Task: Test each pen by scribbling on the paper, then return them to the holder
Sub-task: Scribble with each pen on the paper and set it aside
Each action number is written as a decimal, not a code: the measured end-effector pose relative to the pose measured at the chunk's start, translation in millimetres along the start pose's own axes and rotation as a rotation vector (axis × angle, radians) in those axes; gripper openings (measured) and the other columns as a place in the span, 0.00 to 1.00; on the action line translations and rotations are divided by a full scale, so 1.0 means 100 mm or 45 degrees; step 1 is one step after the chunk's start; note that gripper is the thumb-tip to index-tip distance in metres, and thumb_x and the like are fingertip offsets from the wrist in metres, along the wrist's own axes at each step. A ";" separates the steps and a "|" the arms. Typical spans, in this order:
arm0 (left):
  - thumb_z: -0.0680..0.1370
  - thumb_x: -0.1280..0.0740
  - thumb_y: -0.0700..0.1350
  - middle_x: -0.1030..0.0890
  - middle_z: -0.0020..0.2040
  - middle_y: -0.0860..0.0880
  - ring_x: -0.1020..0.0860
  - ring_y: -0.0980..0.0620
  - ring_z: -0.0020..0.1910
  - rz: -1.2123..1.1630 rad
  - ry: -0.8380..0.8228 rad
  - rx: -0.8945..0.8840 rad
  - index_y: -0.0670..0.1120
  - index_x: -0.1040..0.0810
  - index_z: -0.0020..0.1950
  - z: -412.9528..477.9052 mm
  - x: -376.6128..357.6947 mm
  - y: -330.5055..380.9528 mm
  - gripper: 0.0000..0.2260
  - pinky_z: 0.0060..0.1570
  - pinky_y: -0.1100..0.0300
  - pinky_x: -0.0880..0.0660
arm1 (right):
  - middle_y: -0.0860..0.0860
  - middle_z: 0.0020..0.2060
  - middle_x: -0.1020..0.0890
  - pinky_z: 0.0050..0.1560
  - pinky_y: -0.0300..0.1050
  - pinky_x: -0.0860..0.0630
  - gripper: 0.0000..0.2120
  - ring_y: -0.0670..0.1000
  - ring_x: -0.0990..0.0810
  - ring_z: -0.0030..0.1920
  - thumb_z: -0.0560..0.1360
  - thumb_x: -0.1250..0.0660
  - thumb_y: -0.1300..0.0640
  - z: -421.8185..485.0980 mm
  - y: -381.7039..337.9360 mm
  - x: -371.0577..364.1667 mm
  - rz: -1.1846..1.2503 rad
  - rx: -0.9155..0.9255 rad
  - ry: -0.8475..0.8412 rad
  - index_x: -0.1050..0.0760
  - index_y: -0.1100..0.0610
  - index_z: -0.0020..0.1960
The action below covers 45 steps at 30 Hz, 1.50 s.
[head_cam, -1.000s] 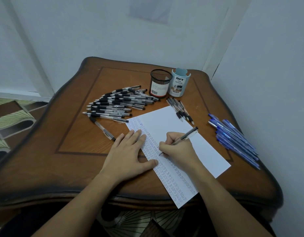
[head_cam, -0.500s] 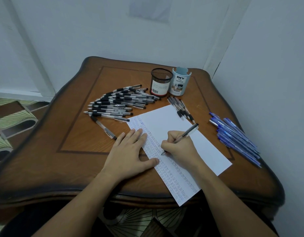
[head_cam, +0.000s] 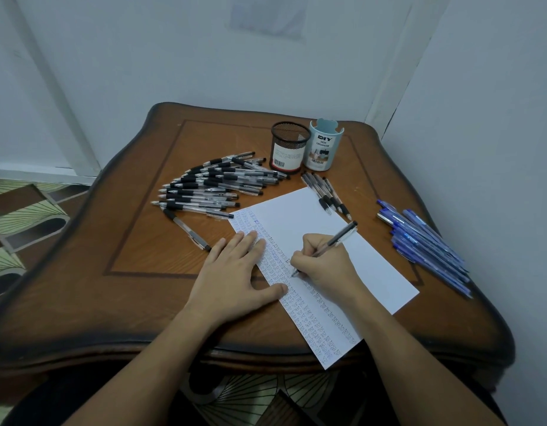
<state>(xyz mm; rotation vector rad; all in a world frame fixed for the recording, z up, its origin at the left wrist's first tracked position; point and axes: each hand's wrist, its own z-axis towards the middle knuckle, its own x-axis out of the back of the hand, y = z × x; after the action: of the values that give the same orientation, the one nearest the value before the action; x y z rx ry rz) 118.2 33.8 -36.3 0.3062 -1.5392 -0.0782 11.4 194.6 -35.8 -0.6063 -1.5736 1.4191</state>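
The pen [head_cam: 331, 243] is pinched in the grip of the right hand [head_cam: 326, 267], tip on the paper [head_cam: 297, 216]. The sheet is pinned by the flat left hand [head_cam: 232, 272]. Short, light strokes are advised.

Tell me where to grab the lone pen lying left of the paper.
Pinch the lone pen at mid-barrel, coming straight down from above. It lies flat on the table, its near half clear of the pile, so both long sides are free; the left hand is nearest.
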 end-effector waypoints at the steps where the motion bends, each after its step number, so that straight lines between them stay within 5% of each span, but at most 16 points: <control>1: 0.64 0.60 0.79 0.54 0.81 0.55 0.57 0.56 0.79 -0.001 -0.001 0.000 0.55 0.50 0.80 0.00 0.00 0.00 0.49 0.75 0.55 0.63 | 0.46 0.21 0.34 0.33 0.49 0.31 0.17 0.50 0.30 0.27 0.66 0.31 0.61 0.00 0.00 0.00 0.005 -0.003 0.003 0.37 0.52 0.25; 30: 0.64 0.59 0.79 0.53 0.81 0.55 0.56 0.56 0.79 -0.019 0.023 -0.001 0.55 0.49 0.80 0.00 -0.01 -0.01 0.49 0.75 0.55 0.63 | 0.45 0.22 0.36 0.33 0.44 0.33 0.21 0.45 0.33 0.25 0.70 0.31 0.66 -0.02 -0.04 0.01 -0.018 -0.002 0.006 0.39 0.52 0.27; 35: 0.64 0.59 0.79 0.54 0.81 0.55 0.56 0.56 0.79 -0.025 0.018 -0.008 0.55 0.49 0.80 0.00 0.00 0.00 0.49 0.74 0.56 0.64 | 0.47 0.22 0.32 0.31 0.43 0.29 0.24 0.46 0.29 0.25 0.73 0.34 0.70 0.06 -0.05 0.07 0.222 -0.130 0.062 0.36 0.51 0.26; 40: 0.64 0.59 0.79 0.53 0.81 0.55 0.56 0.56 0.79 -0.017 0.033 -0.009 0.55 0.48 0.80 0.01 0.00 0.00 0.49 0.74 0.56 0.64 | 0.52 0.24 0.27 0.31 0.42 0.36 0.19 0.48 0.33 0.26 0.83 0.40 0.55 0.08 -0.17 0.13 0.389 -0.233 0.129 0.31 0.58 0.34; 42: 0.64 0.59 0.79 0.53 0.81 0.55 0.57 0.56 0.79 -0.007 0.021 -0.007 0.56 0.49 0.80 0.00 0.00 -0.01 0.49 0.74 0.56 0.64 | 0.52 0.22 0.29 0.29 0.43 0.36 0.20 0.49 0.33 0.25 0.83 0.45 0.42 0.08 -0.19 0.13 0.412 -0.282 0.115 0.27 0.56 0.45; 45: 0.66 0.57 0.80 0.54 0.81 0.55 0.57 0.56 0.79 0.006 0.009 -0.007 0.55 0.50 0.80 0.00 0.02 0.00 0.48 0.74 0.56 0.65 | 0.50 0.22 0.28 0.29 0.42 0.34 0.20 0.47 0.32 0.24 0.82 0.50 0.40 0.09 -0.24 0.12 0.312 -0.292 0.091 0.25 0.50 0.60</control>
<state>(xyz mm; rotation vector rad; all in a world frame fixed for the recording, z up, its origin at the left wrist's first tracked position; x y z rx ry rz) 118.2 32.9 -34.8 0.2983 -1.5324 -0.0780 3.5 194.7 -9.0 -1.0044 -1.6607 1.3842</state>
